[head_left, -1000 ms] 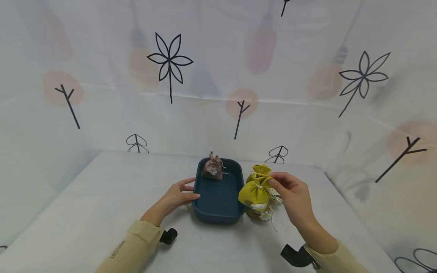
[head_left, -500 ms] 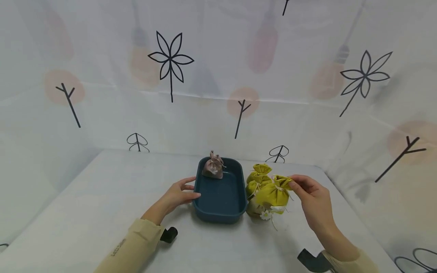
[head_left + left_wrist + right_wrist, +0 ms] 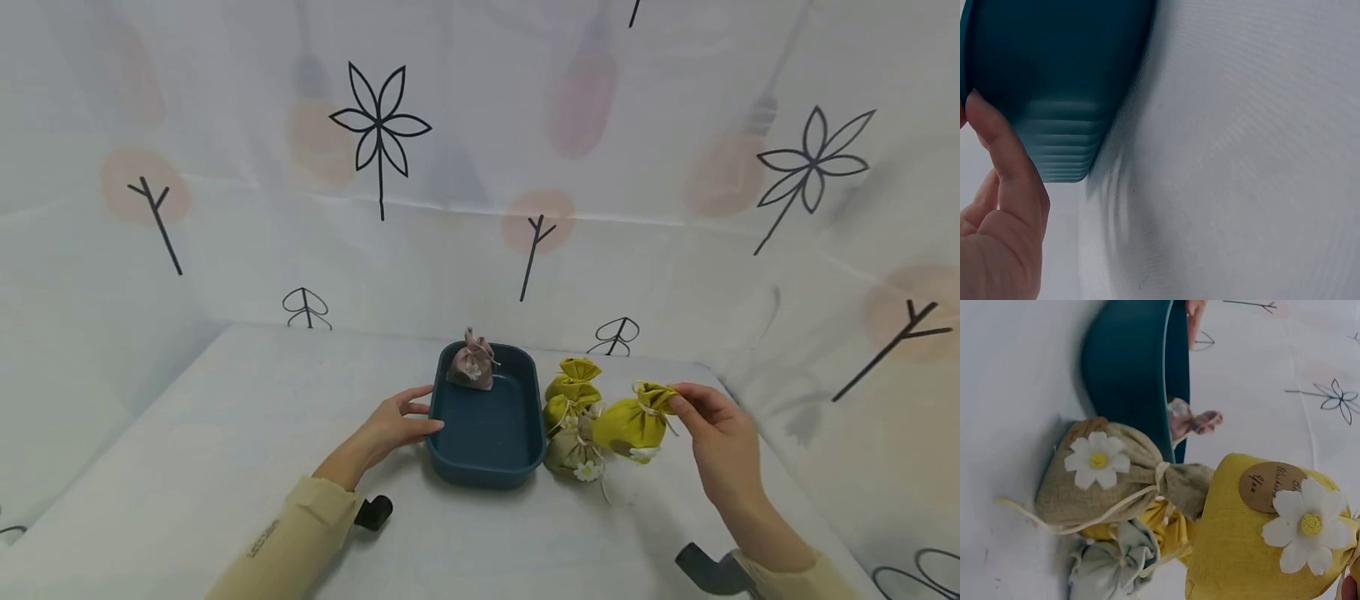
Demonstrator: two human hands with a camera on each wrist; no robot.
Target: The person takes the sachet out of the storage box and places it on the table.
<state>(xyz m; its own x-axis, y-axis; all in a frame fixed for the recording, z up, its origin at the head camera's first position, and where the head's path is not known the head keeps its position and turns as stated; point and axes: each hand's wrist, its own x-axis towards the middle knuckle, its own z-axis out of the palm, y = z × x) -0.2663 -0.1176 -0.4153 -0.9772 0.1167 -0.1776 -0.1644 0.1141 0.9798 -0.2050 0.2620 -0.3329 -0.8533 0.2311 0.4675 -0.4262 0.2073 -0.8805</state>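
My left hand (image 3: 386,433) holds the left rim of a dark blue bin (image 3: 486,437), its thumb over the edge. My right hand (image 3: 723,437) pinches a yellow drawstring pouch (image 3: 628,425) by its gathered neck, up off the table to the right of the bin. That pouch bears a white flower (image 3: 1310,526) and a round brown tag (image 3: 1266,486). A pinkish drawstring pouch (image 3: 472,363) sits in the bin's far left corner. Beside the bin stands a beige drawstring pouch (image 3: 573,454) with a white flower.
More yellow pouches (image 3: 574,382) stand behind the beige one, against the bin's right side. The right wrist view also shows a pale grey pouch (image 3: 1107,569) there. A white table (image 3: 300,417) meets a patterned backdrop (image 3: 420,267) at the back.
My right hand has moved right with the yellow pouch, away from the bin and the other pouches, uncovering the beige pouch. My left hand stays at the bin's rim.
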